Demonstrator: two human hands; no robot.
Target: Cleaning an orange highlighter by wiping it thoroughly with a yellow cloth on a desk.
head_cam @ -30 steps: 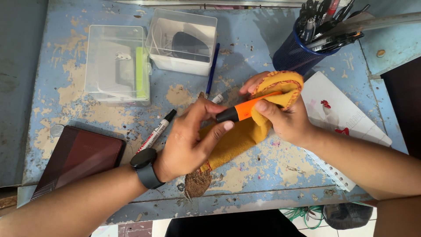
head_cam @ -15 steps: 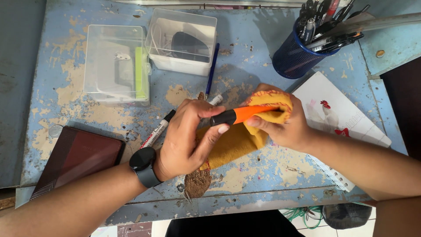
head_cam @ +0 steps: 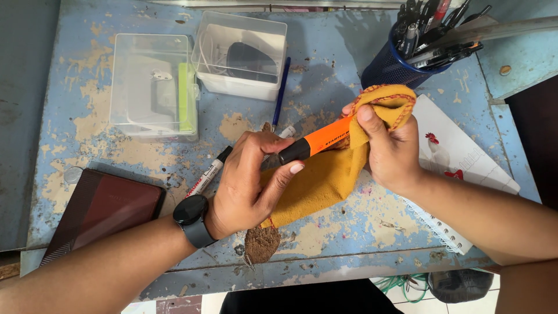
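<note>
My left hand (head_cam: 250, 180), with a black watch on its wrist, pinches the black cap end of an orange highlighter (head_cam: 317, 141) that points up to the right. My right hand (head_cam: 389, 148) wraps a mustard-yellow cloth (head_cam: 325, 180) with a red-stitched edge around the highlighter's far end. The rest of the cloth hangs down to the worn blue desk (head_cam: 354, 224) under both hands.
Two clear plastic boxes (head_cam: 154, 84) (head_cam: 241, 52) stand at the back. A blue mesh pen cup (head_cam: 392, 70) full of pens is at back right. A white marker (head_cam: 209, 171), blue pen (head_cam: 282, 90), dark red notebook (head_cam: 102, 209) and spiral notepad (head_cam: 459, 157) lie around.
My right hand slid the cloth down along the highlighter, then back up and to the right, baring more of the orange barrel. The left hand stayed on the cap end.
</note>
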